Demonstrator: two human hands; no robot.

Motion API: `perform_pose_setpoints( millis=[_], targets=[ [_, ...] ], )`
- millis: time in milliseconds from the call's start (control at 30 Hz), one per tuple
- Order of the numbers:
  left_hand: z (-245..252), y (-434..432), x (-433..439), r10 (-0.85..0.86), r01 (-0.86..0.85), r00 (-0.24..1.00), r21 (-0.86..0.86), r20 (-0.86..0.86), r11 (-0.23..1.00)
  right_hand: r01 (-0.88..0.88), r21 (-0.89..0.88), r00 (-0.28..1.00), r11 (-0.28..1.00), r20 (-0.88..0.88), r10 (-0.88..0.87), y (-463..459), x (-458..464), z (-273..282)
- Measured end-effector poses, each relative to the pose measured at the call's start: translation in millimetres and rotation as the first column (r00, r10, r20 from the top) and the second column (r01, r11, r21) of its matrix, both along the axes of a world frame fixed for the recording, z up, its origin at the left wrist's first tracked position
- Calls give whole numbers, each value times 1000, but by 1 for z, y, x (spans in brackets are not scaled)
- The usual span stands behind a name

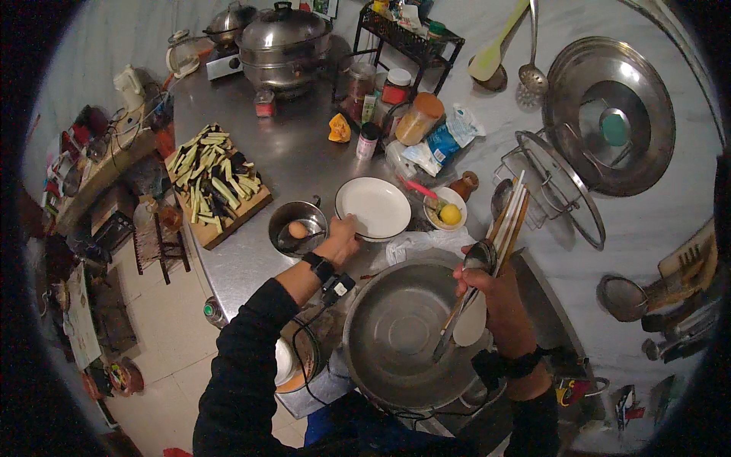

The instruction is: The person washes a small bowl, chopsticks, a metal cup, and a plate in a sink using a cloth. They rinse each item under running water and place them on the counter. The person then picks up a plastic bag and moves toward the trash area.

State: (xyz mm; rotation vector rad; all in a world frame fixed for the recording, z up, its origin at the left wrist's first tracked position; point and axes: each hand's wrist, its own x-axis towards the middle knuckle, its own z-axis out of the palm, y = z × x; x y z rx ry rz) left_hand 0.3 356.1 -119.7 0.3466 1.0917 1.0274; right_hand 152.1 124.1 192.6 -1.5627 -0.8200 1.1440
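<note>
My left hand (341, 240) grips the near-left rim of a white enamel plate (374, 207) with a dark edge, on the steel counter. Beside it stands a small steel pot (280, 225) holding a brown egg (297, 229). My right hand (485, 280) is closed around a bundle of chopsticks (513, 214) and metal spoons (480, 257). The bundle slants over a large grey metal pan (400, 325), its lower ends above the pan's inside. A pale, rounded utensil end (471, 324) hangs below that hand; whether it belongs to the bundle is unclear.
Cut eggplant strips (214, 177) cover a wooden board (240, 220) at left. Beyond the plate are a bowl (438, 223) with a yellow item, jars (420, 119) and a steel steamer (282, 51). A lid (571, 188) leans at the wall. A cable (297, 348) hangs near my left forearm.
</note>
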Motion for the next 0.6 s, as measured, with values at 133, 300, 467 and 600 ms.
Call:
perform_pose_setpoints(
  millis=[133, 300, 467, 600],
  targets=[
    [17, -7, -4, 16, -29, 995, -130, -98, 991, 1, -19, 1000, 1000, -16, -1, 8, -1, -5],
    [15, -10, -9, -9, -11, 994, -177, -109, 984, -43, -35, 999, 998, 5, 44, 18, -5, -9],
    [-4, -13, -12, -192, 168, 927, -101, -323, 981, -123, -179, 991, 976, 34, 131, 32, -2, -25],
    [2, -21, -21, -149, 158, 985, -118, 84, 980, -171, -101, 983, 980, 52, 177, 46, -1, -47]
  ],
)
